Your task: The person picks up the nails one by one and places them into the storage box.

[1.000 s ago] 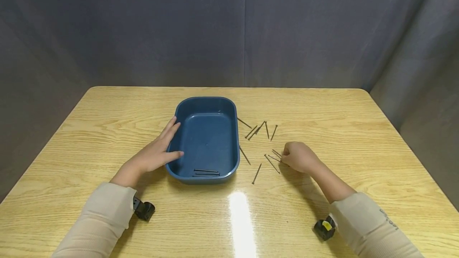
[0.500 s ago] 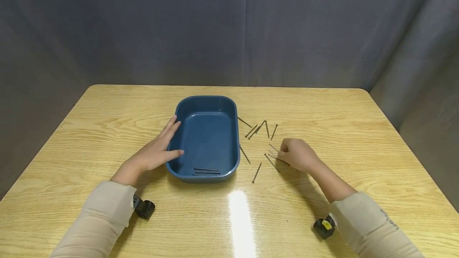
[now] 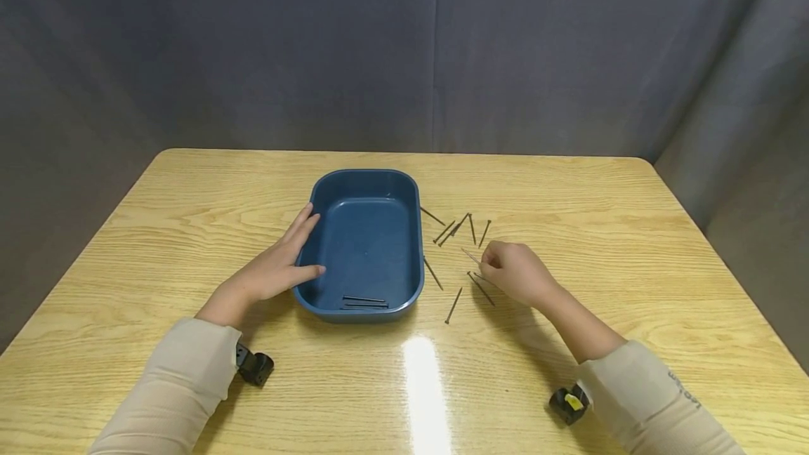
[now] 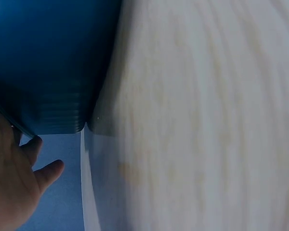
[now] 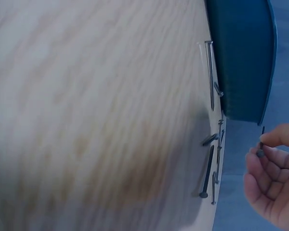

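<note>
A blue rectangular plastic bin (image 3: 366, 248) stands left of the middle of the wooden table. My left hand (image 3: 273, 274) rests against its left rim, fingers and thumb spread and fairly straight. Several dark nails (image 3: 364, 305) lie inside near its front wall. Right of the bin, my right hand (image 3: 520, 274) pinches a nail (image 3: 470, 256) between thumb and fingers. In the right wrist view this nail (image 5: 260, 150) is raised off the table, its head below the fingertips. Loose nails (image 3: 480, 289) lie just beneath that hand, one partly hidden by it.
More nails (image 3: 451, 230) are scattered on the wooden table (image 3: 329, 392) behind and left of the right hand. One nail (image 3: 454, 305) lies nearer the front, and another (image 3: 432, 273) lies close along the bin's right side. A grey curtain (image 3: 404, 55) hangs behind the table.
My right hand has picked up a nail from the small group and moved slightly left and up with it. The left hand and the bin stay in place.
</note>
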`<state>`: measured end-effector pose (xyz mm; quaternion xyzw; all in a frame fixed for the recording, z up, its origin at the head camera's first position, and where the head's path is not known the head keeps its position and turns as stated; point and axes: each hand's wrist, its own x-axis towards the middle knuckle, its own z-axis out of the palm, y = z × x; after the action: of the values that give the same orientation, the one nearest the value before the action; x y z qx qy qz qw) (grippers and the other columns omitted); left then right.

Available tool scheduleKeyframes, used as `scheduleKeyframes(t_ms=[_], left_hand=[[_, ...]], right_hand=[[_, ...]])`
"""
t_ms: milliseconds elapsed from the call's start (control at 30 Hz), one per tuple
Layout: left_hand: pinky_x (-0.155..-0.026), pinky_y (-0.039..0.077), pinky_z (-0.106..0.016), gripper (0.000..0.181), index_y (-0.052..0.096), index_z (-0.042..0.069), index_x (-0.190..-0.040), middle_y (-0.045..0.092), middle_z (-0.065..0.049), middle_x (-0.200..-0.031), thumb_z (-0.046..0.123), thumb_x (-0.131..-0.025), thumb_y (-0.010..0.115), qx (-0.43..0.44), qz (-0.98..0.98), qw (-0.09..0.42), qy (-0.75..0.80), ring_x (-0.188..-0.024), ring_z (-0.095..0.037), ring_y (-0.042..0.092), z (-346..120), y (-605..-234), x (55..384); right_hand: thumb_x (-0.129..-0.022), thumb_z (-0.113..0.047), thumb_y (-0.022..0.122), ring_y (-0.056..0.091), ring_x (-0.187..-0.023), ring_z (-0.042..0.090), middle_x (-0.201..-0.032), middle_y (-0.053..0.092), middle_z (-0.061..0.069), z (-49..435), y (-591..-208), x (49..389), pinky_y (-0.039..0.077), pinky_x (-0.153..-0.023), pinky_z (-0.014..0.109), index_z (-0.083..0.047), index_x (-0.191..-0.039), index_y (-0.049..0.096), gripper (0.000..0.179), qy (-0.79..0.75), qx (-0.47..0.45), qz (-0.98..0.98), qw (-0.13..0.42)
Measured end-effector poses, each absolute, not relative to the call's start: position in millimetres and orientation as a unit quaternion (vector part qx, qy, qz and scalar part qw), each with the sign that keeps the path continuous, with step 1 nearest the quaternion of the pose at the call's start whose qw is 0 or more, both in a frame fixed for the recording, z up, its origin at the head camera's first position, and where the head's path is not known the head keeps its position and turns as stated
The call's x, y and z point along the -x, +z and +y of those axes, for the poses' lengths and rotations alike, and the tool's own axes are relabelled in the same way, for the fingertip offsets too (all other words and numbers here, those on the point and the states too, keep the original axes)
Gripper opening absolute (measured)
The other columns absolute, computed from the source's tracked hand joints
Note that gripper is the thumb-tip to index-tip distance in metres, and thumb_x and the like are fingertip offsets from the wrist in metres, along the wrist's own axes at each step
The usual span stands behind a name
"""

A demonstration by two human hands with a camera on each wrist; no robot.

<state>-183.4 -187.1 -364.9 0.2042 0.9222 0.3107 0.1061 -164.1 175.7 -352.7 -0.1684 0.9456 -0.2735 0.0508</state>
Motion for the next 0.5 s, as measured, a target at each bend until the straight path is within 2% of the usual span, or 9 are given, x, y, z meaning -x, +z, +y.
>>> scheduleKeyframes(t_ms=[500], left_hand=[[-0.090, 0.024, -0.057, 0.081, 0.001, 0.015, -0.140, -0.016, 0.007, -0.142, 0.030, -0.081, 0.055, -0.202, 0.921, 0.108, 0.315, -0.128, -0.030, 0.006, -185.6, -362.9, 181.6]], right_hand=[[-0.082, -0.007, 0.052, 0.044, -0.055, 0.011, -0.064, 0.052, -0.002, 159.9, -349.4, 160.5, 0.039, -0.052, 0.026, -0.005, -0.074, 0.057, 0.009, -0.305, 0.200, 0.931, 0.030]])
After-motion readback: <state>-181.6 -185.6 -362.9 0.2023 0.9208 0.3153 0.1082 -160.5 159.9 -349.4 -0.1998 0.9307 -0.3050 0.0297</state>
